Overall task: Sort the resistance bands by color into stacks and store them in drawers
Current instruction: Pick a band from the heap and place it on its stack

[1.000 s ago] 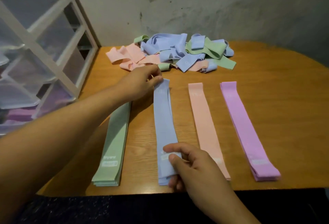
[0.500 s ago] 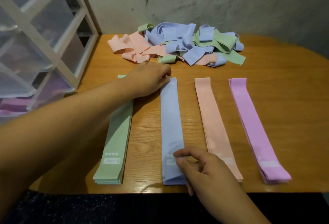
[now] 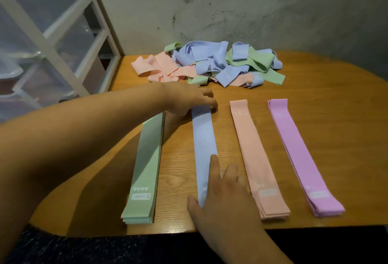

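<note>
Strips of bare table (image 3: pixel 180 158) flank blue stack (image 3: pixel 204 137).

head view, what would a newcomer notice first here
Four flat stacks lie side by side on the table: green stack, blue stack, pink stack, purple stack. The left hand curls over the blue stack's far end, the right hand presses its near end. Behind sits a tangled pile of unsorted bands.
</note>
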